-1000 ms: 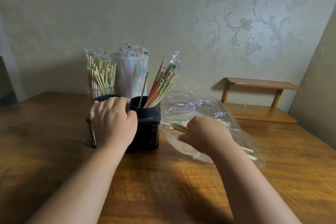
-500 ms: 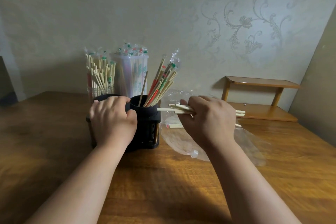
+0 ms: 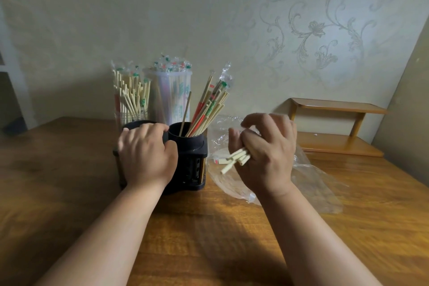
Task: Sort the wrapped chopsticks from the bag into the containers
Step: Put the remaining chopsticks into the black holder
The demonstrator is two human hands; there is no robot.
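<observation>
My left hand (image 3: pixel 146 153) grips the left side of a black double-cup holder (image 3: pixel 192 153), covering its left cup. The right cup holds several chopsticks in red and green wrappers (image 3: pixel 209 109), leaning right. My right hand (image 3: pixel 267 155) holds a small bundle of pale chopsticks (image 3: pixel 235 159) just right of the holder, their ends pointing down and left, above a clear plastic bag (image 3: pixel 315 181) lying on the table. Most of the bundle is hidden behind my hand.
Behind the holder stand a clear cup of wrapped chopsticks (image 3: pixel 131 100) and a tall translucent tub of wrapped chopsticks (image 3: pixel 173 97). A small wooden two-tier shelf (image 3: pixel 336 127) sits at the back right against the wall. The wooden table (image 3: pixel 220 227) stretches toward me.
My right hand lifted a bundle of chopsticks out of the bag, then turned it from level to pointing down and left. My left hand stayed on the holder.
</observation>
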